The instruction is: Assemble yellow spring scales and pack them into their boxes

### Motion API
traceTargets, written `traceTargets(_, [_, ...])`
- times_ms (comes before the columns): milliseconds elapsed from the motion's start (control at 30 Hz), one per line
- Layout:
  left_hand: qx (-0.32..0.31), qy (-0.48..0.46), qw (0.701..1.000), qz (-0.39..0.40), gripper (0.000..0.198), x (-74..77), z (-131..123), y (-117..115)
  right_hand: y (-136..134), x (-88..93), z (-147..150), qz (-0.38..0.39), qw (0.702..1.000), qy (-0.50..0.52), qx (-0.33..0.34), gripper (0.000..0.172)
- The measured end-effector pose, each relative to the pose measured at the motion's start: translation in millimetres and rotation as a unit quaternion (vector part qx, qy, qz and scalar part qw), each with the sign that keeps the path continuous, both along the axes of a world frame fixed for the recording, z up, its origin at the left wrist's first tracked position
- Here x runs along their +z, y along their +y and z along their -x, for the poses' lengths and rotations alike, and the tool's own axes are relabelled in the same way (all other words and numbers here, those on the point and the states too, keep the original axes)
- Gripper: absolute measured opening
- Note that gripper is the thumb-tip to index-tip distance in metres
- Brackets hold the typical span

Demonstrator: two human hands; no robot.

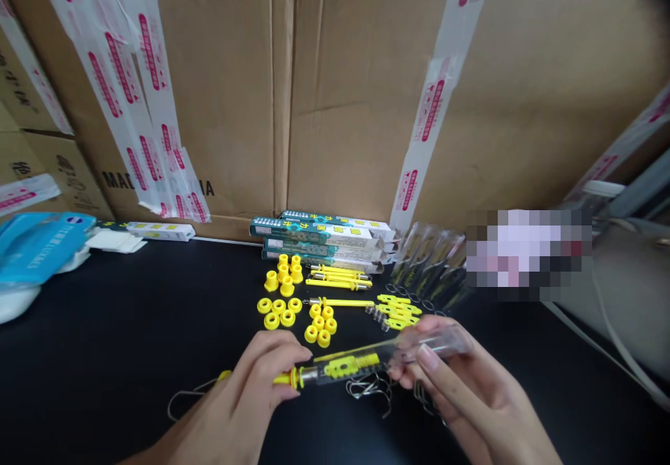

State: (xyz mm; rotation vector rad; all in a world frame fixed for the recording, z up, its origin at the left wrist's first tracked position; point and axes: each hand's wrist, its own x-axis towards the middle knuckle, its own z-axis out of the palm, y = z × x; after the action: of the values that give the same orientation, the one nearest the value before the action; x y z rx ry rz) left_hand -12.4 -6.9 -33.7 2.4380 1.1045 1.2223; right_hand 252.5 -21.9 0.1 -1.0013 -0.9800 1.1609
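Note:
My left hand [256, 381] grips the yellow end of a transparent plastic tube [356, 364] with a yellow slotted part and a metal band inside. My right hand [450, 395] holds the tube's far end, so the tube lies across both hands. Just beyond them, on the black tabletop [105, 332], lie several yellow plastic rings and caps [277, 311], yellow rods [338, 276], small metal springs [377, 315] and flat yellow pieces [398, 308]. Bent wire loops [369, 388] lie beneath the tube, partly hidden by my right hand.
Teal-and-white boxes [319, 238] stand behind the parts, with transparent plastic bags [429, 262] to their right. A blue package [39, 245] lies at the far left. A pixelated patch covers something at the right. Large taped cardboard cartons [209, 102] form a wall behind the tabletop.

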Motion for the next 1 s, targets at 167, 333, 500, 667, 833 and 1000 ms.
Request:
traceTargets(167, [0.084, -0.024, 0.996, 0.018, 0.030, 12.4, -6, 6, -2, -0.2, 2, 0.003, 1.000, -0.020, 0.011, 0.015])
traceTargets(333, [0.064, 0.091, 0.994, 0.001, 0.014, 24.7, -2, 10, -5, -0.5, 5, 0.007, 1.000, -0.009, 0.023, 0.016])
traceTargets(500, [0.070, 0.095, 0.991, 0.066, 0.021, 25.0, -3, 12, -4, 0.2, 5, 0.011, 1.000, -0.015, 0.014, 0.017])
traceTargets(667, [0.047, 0.011, 0.986, 0.161, 0.033, 16.8, -5, 12, 0, -3.7, 1, 0.024, 1.000, -0.015, 0.007, 0.018])
traceTargets(833, [0.003, -0.005, 0.988, 0.152, 0.053, 20.2, 1, 10, 4, -5.9, -2, 0.042, 0.999, 0.021, 0.019, 0.016])
traceTargets(1000, [-0.037, 0.017, 0.983, 0.179, 0.059, 22.6, 5, 14, 7, -6.9, -4, 0.062, 0.995, 0.070, 0.037, 0.014])
